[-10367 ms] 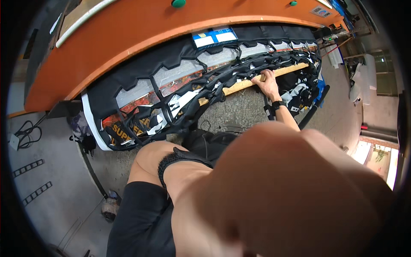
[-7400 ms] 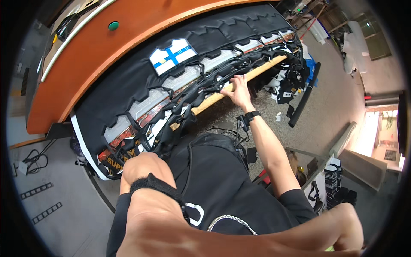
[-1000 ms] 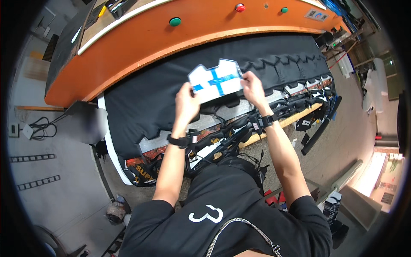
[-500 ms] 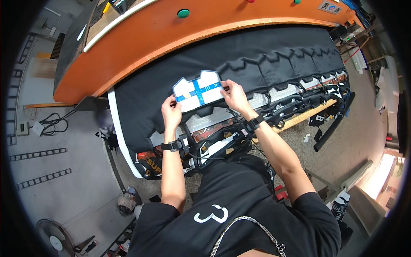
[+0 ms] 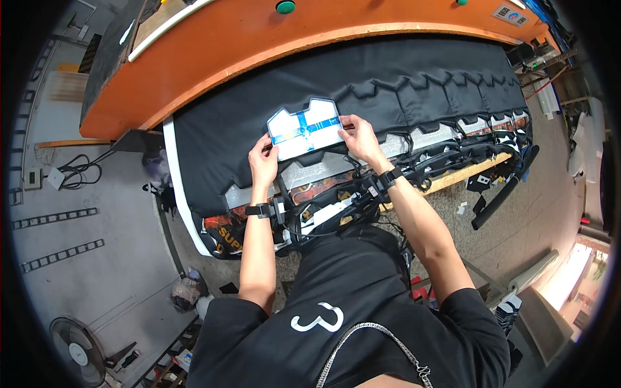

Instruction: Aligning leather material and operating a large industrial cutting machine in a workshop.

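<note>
A white, notched cutting die [image 5: 290, 147] with a metal rim and a cross of blue tape lies on a black sheet of material [image 5: 220, 145]. My left hand [image 5: 263, 163] grips its left end between thumb and fingers. At the opposite end, my right hand [image 5: 359, 138] pinches the right edge. The die is close to the sheet's near edge, where a row of notched cut-outs [image 5: 414, 132] runs off to the right. Whether its underside rests fully on the sheet is hard to tell.
An orange press beam [image 5: 213, 77] with green buttons spans the far side of the sheet. Along the near edge hang black offcuts [image 5: 453, 152] over a grey strip, beside a wooden bar [image 5: 498, 160]. A black roll [image 5: 504, 187] leans at right; a fan [image 5: 79, 352] stands lower left.
Both hands keep hold of the cutting die. It and the hands appear slightly higher and to the right in the picture, while the whole view has also shifted a little.
</note>
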